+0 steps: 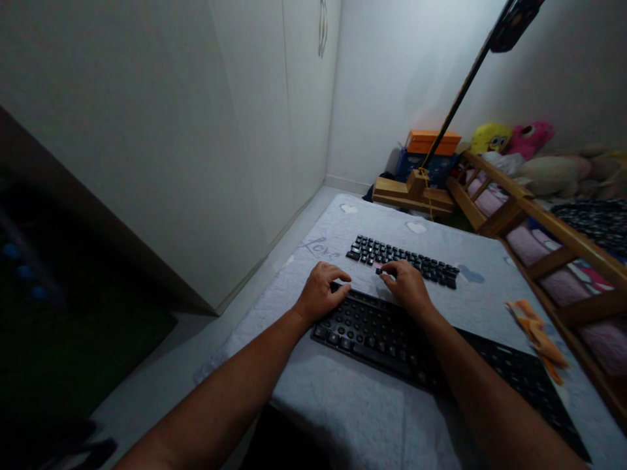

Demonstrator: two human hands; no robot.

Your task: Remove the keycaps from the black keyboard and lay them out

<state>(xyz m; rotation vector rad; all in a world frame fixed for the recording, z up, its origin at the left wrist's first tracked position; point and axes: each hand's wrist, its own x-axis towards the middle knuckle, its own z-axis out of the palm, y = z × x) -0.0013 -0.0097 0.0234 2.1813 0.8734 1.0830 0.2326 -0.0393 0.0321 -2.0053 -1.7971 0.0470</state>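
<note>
A black keyboard (362, 320) lies on the cloth-covered surface, with most upper keycaps off and keycaps along its near row. My left hand (321, 294) grips its far left corner, thumb on top. Beyond the keyboard, several loose black keycaps (396, 254) are laid out in rows. My right hand (405, 284) reaches over the keyboard's far edge, thumb and forefinger pinching a small black keycap (379, 271) at the near side of those rows. My right forearm hides the keyboard's right part.
A flat black panel (524, 372) extends to the right, beside a crumpled orange cloth (539, 333). A wooden bed rail (533, 209) borders the right side. Behind stand a pole on a wooden base (392, 189) and an orange box (431, 141). A white wardrobe (196, 130) is on the left.
</note>
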